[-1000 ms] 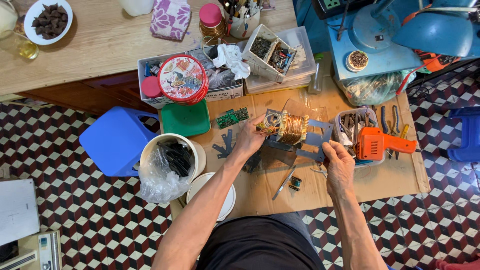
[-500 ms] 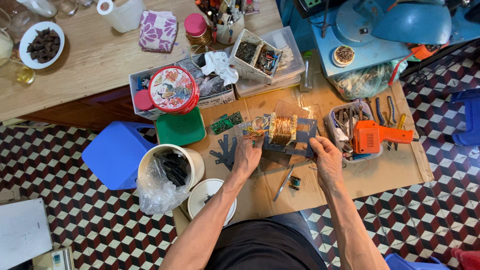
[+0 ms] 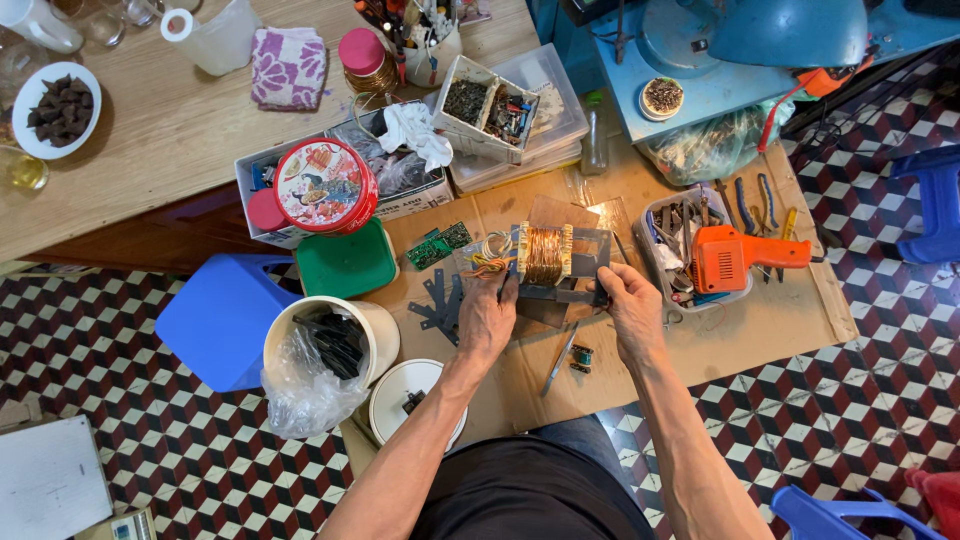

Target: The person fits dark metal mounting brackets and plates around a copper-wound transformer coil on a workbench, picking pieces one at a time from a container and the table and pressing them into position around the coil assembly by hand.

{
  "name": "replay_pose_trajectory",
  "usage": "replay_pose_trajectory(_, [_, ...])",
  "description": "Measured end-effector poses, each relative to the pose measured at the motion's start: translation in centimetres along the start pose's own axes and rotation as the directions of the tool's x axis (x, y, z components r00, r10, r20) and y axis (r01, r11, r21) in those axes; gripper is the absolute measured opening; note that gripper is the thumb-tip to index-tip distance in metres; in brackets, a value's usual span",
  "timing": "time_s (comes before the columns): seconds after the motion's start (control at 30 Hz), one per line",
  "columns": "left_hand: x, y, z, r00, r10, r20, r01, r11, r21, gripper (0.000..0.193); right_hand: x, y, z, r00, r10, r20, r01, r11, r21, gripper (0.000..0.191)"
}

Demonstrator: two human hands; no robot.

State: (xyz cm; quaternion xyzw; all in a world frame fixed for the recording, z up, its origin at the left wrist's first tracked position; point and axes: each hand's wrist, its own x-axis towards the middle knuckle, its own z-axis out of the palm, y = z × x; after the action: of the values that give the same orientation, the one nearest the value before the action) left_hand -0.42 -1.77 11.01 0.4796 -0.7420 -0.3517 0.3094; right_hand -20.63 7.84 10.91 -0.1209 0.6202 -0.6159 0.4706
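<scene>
Both hands, left hand (image 3: 487,318) and right hand (image 3: 630,305), grasping the copper-wound transformer (image 3: 548,262); orange drill (image 3: 735,257) just beyond the right.

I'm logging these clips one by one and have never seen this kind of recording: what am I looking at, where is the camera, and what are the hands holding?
There is no machine here. A camera worn on a person's head looks down at their own two bare arms, over a sheet of cardboard spread on a checkered tile floor. The left hand and the right hand together hold a copper wire coil seated in grey metal plates. Loose grey plates lie beside the left hand, a screwdriver lies between the arms, and an orange power tool rests on a tray of hand tools to the right. A blue stool, a white bucket and a round red tin are on the left.
</scene>
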Motion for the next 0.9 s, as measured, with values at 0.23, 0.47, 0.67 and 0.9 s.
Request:
replay_pose_trajectory(0.23, [0.0, -0.7, 0.6, 0.999, -0.038, 0.027, 0.039, 0.998, -0.048, 0.028, 0.6, 0.3, -0.4, 1.000, 0.018, -0.013, -0.017, 0.999, 0.028, 0.023])
replay_pose_trajectory(0.47, [0.2, -0.3, 0.7, 0.989, -0.131, 0.071, 0.130, 0.991, 0.026, 0.024, 0.7, -0.6, 0.1, 0.998, 0.031, 0.045, -0.034, 0.998, 0.053, 0.023])
replay_pose_trajectory(0.67, [-0.4, -2.7, 1.7, 0.991, -0.126, 0.048, 0.130, 0.986, -0.107, 0.022, -0.6, -1.3, 3.4, 0.991, -0.131, 0.014, 0.126, 0.909, -0.398, 0.028])
replay_pose_trajectory(0.9, [-0.4, -4.4, 1.5, 0.975, 0.140, 0.171, -0.171, 0.968, 0.185, 0.017, -2.5, -1.4, 6.3, 0.879, -0.427, 0.212, 0.393, 0.396, -0.830, 0.033])
